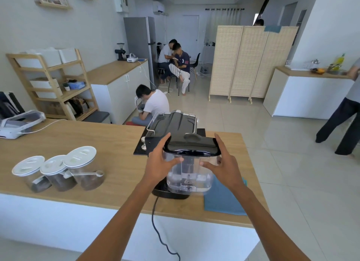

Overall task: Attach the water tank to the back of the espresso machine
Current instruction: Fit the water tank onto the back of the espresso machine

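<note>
Both hands steady clear water tank (188,175) against back of espresso machine (171,125); left hand (158,161) and right hand (224,163) clasp opposite sides (likely guiding it squarely onto base); seating unclear.

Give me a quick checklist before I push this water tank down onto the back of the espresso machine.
1. Both hands on the water tank: ok, left hand and right hand grip its sides.
2. Tank upright: ok.
3. Lid on: ok.
4. Tank lined up behind the espresso machine: ok, roughly.
5. Power cord clear of the base: cannot tell.
6. Fully seated: cannot tell.
</note>
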The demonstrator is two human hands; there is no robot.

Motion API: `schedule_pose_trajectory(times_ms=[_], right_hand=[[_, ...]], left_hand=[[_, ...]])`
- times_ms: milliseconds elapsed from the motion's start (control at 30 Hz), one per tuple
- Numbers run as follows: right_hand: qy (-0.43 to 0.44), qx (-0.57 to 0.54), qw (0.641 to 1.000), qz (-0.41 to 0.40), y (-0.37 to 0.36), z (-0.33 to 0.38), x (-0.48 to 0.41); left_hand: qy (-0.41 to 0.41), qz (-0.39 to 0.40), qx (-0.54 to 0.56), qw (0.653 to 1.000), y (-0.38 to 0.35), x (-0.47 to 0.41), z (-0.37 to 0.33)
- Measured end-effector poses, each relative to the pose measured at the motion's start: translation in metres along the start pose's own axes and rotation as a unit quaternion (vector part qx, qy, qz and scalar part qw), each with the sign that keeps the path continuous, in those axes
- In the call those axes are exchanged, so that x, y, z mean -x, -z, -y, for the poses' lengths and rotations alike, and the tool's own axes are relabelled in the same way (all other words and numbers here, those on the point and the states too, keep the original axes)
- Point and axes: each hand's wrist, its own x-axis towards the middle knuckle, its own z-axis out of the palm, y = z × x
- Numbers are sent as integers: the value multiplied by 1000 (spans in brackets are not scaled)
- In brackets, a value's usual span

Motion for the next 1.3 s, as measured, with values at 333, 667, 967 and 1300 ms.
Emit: schedule_pose_trajectory(times_ms=[333,667,967,1300], right_hand=[[-12,22,1000,0,-76,28,-6],[-20,40,999,-2,-95,34,-12],[-24,43,999,-10,-102,33,-14],[-30,60,998,-17,-106,23,-14]], left_hand=[[12,0,44,999,55,-14,44],[7,3,71,997,63,-25,69],[4,-5,60,998,60,-30,72],[12,6,98,995,56,-29,83]])
